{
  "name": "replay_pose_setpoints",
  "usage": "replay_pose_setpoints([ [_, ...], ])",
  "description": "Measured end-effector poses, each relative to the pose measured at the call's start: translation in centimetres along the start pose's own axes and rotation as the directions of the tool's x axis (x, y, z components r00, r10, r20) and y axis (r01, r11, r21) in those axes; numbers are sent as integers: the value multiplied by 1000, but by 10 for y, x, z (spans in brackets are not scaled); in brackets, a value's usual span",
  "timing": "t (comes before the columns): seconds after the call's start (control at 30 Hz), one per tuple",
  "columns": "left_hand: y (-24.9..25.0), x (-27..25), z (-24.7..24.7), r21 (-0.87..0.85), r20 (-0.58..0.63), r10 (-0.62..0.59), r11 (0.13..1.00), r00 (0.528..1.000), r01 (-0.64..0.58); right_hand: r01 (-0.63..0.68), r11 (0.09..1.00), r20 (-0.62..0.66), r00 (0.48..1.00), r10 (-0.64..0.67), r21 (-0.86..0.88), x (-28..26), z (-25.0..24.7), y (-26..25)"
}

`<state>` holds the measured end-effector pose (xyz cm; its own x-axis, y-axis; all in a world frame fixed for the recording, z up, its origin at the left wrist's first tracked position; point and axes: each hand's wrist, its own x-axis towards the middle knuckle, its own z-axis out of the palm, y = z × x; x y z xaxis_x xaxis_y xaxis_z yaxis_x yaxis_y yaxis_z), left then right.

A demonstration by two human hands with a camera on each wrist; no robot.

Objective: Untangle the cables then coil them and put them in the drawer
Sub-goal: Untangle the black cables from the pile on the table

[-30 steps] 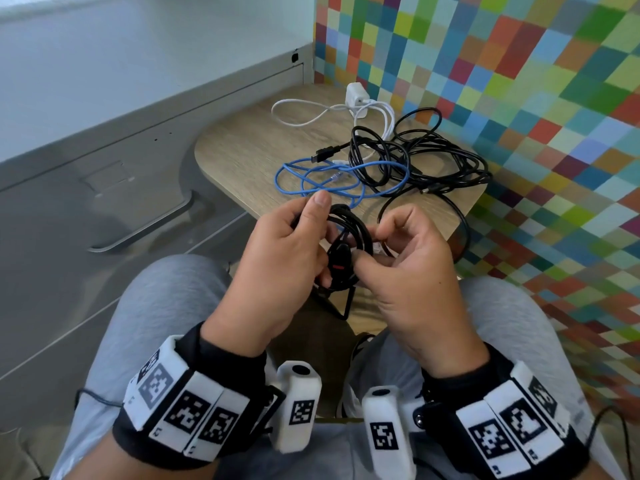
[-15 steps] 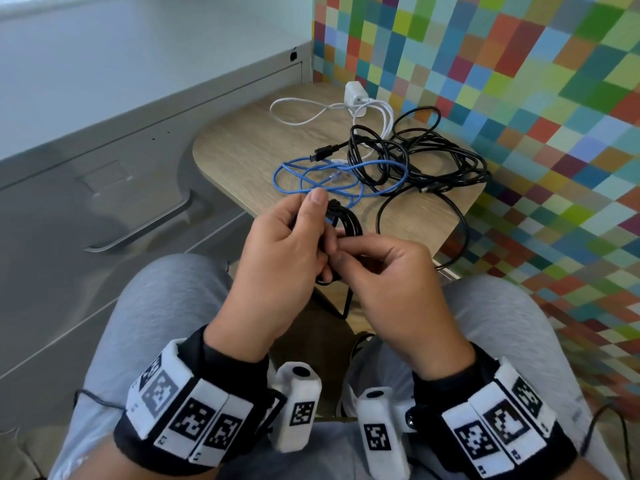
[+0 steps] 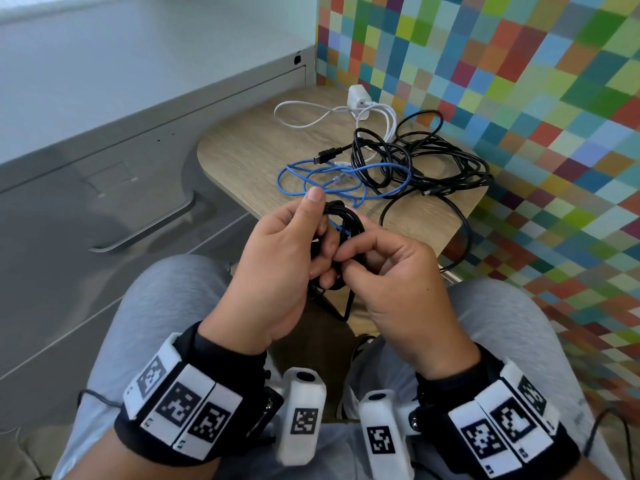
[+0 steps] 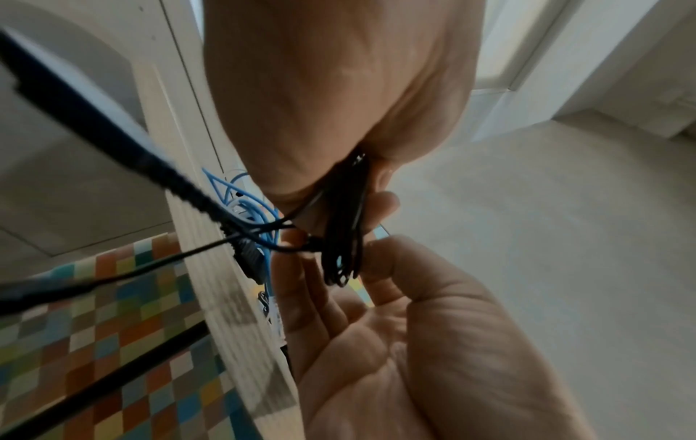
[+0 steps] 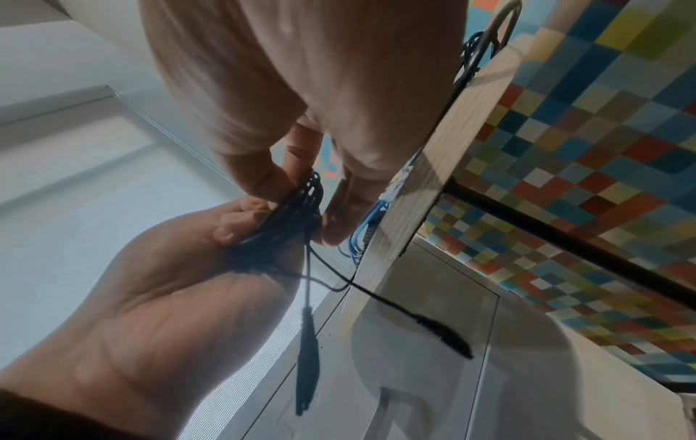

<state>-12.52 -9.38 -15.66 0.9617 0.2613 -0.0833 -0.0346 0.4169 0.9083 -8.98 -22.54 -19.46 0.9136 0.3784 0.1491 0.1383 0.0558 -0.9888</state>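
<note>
Checkered wall behind desk (image 3: pixel 249 150). Both hands, left hand (image 3: pixel 277 268) and right hand (image 3: pixel 398 282), now pinch black coil (image 3: pixel 346 216) closer together; red connector no longer visible. Coil nearly finished.

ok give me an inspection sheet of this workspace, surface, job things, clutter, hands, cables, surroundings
Surface: small wooden table, rounded near corner, set against the wall.
Job's things: coiled black cable held in both hands above the lap; grey drawer with a bar handle, closed.
Clutter: nothing seen.
Grippers: left hand grips the coil, thumb raised; right hand pinches it at the near side.
Cables: blue cable, white cable with charger and a black cable tangle lie overlapping on the table; one black loop hangs over the table edge. Two plug ends dangle from the held coil.
Surroundings: multicoloured checkered wall; grey trousers.
</note>
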Motion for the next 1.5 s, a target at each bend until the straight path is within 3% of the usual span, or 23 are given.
replay_pose_setpoints([
  [0.3, 0, 0, 3, 73, -25, 107, 992, 994, -105, 82, 993, -76, 993, -89, -87, -1, -3, -6],
  [0.53, -1, 0, 4, 71, -29, 118, 991, 993, -116, 91, 991, -59, 994, -96, -95, -1, -5, -9],
  [0.87, -4, 1, 5, 174, -82, 96, 982, 992, -80, 14, 993, -76, 997, -5, 118, 1, -7, -3],
  [1.07, -5, 2, 1, 212, -27, 39, 977, 999, -33, -54, 938, -32, 997, 69, 341, 1, -5, -10],
  [1.3, 0, 5, -4, 181, -40, 1, 984, 999, 7, -27, 963, -63, 997, 45, 267, 1, -9, -8],
  [1.5, 2, 3, -7, 161, 57, 29, 986, 998, -38, 3, 981, -85, 996, 14, 193, 3, -9, -9],
])
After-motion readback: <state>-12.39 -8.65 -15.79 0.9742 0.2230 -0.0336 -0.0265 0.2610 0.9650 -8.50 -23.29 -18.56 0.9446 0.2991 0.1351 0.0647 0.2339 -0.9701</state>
